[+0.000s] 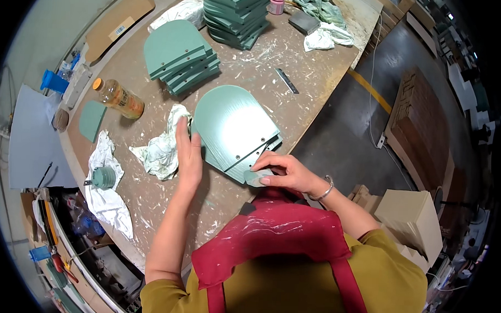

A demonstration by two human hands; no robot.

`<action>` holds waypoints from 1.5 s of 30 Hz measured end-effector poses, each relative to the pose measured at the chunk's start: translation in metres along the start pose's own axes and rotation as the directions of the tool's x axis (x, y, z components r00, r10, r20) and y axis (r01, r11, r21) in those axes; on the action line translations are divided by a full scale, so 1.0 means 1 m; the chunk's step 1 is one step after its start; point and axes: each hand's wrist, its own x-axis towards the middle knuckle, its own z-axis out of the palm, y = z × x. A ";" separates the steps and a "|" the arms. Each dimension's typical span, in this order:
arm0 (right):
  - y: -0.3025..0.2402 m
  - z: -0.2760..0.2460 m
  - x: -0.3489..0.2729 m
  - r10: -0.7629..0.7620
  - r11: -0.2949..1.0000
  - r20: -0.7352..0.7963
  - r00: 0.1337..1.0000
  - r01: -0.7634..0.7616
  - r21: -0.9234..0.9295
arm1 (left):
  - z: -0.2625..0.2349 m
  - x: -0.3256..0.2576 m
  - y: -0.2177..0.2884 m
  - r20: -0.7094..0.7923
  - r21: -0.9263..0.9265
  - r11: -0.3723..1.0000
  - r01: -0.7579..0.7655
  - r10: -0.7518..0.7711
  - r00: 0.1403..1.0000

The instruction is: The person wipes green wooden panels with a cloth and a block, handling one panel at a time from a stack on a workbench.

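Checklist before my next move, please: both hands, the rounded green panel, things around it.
1. Grip of the right hand on the small grey-green piece: ok, pinched.
2. Left hand empty: ok, open beside the rounded green panel.
3. Left hand touching that panel: cannot tell.
4. Panel aligned with the lower panels: not ok, they jut out askew.
5. Dark metal strip apart from the panel: ok, beyond it.
6. Orange cap on the bottle: ok.

Pale wall (50,33) L, dk flr (340,126) w/ yellow stripe (370,91) R, brn bench (248,68) btwn
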 end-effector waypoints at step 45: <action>-0.019 0.025 0.012 -0.412 0.357 0.005 0.911 0.167 -0.919 | 0.041 0.056 0.048 0.409 0.623 0.635 -0.458 0.235 0.882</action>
